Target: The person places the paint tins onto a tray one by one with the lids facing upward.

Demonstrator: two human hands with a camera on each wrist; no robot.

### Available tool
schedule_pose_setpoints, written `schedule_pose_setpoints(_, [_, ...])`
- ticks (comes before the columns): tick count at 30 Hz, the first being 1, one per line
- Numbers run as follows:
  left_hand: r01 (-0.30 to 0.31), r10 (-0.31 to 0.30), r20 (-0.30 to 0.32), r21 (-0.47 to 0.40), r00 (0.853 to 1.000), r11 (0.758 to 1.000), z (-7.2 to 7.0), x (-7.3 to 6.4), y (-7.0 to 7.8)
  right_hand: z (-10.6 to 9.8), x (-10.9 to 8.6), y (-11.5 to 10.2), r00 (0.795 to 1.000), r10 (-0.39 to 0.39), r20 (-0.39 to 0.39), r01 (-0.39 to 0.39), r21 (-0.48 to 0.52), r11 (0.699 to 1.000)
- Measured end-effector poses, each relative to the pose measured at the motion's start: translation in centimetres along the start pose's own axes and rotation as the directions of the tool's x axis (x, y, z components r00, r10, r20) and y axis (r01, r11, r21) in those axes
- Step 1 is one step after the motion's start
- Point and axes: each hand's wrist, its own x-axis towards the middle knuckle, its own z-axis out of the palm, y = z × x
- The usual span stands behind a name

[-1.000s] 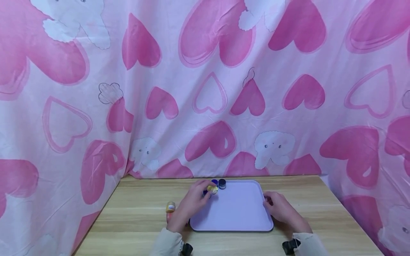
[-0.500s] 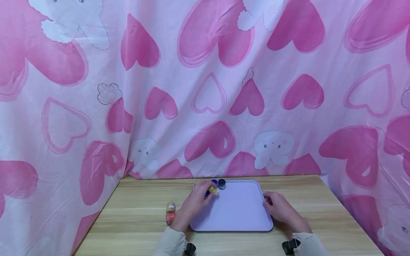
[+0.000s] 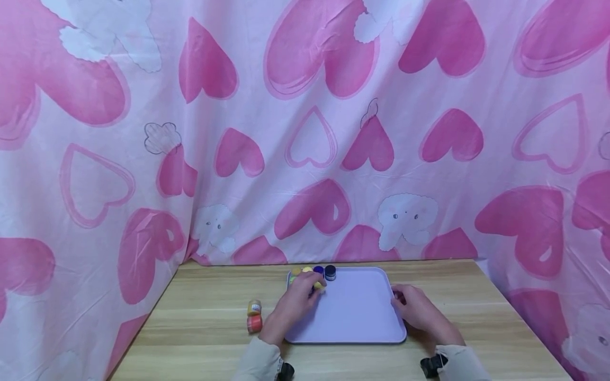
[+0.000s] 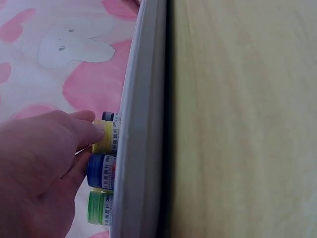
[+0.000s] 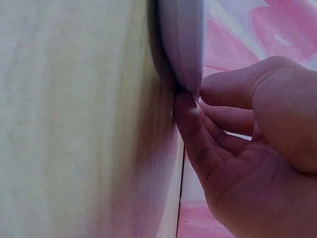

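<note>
A pale lilac tray (image 3: 357, 317) lies on the wooden table. My left hand (image 3: 297, 300) reaches over its left side and pinches a yellow paint jar (image 4: 110, 139) close over the tray floor. Just beside that jar, a blue paint jar (image 4: 95, 171) and a green one (image 4: 94, 208) stand in the tray. Along its back edge are a black paint jar (image 3: 330, 273) and a purple-blue one (image 3: 317, 270). At the tray's right edge, my right hand (image 3: 419, 307) grips the rim, thumb above and a finger at the underside.
Left of the tray, an ochre paint jar (image 3: 254, 307) and a red paint jar (image 3: 254, 324) lie on the table (image 3: 205, 317). A pink heart-patterned curtain (image 3: 305, 211) hangs behind the table and along both sides.
My left hand has shifted slightly right and toward me with the yellow paint jar, uncovering jars in the back left corner and the red jar. My right hand stays on the rim.
</note>
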Motion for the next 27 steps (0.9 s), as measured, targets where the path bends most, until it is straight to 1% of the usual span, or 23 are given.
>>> schedule_pose_setpoints(7, [0.009,-0.009,0.003,0.002,1.000,1.000,-0.06,0.24,-0.01,0.00,0.08,0.02,1.000,-0.005,0.002,0.005,-0.004,1.000])
schedule_pose_setpoints(9, [-0.005,0.005,-0.008,0.005,1.000,1.000,0.02,0.23,-0.11,0.05,0.14,0.09,1.000,-0.007,0.000,0.007,-0.006,1.000])
schedule_pose_setpoints(15, [-0.075,0.076,-0.056,0.021,0.996,0.997,0.48,0.15,-0.51,0.01,0.11,0.13,1.000,-0.024,-0.005,0.024,-0.005,1.000])
schedule_pose_setpoints(19, [-0.096,0.097,-0.077,0.022,0.992,0.995,0.54,-0.01,-0.48,-0.04,0.01,-0.02,1.000,-0.027,-0.005,0.027,-0.004,1.000])
schedule_pose_setpoints(23, [-0.089,0.091,-0.090,0.022,0.992,0.996,0.41,-0.24,-0.28,-0.01,-0.04,-0.06,0.999,-0.035,-0.013,0.035,-0.006,0.999])
schedule_pose_setpoints(27, [-0.057,0.059,-0.086,0.023,0.995,0.998,0.20,-0.65,-0.05,0.03,-0.06,-0.07,0.999,-0.046,-0.020,0.046,-0.006,0.999])
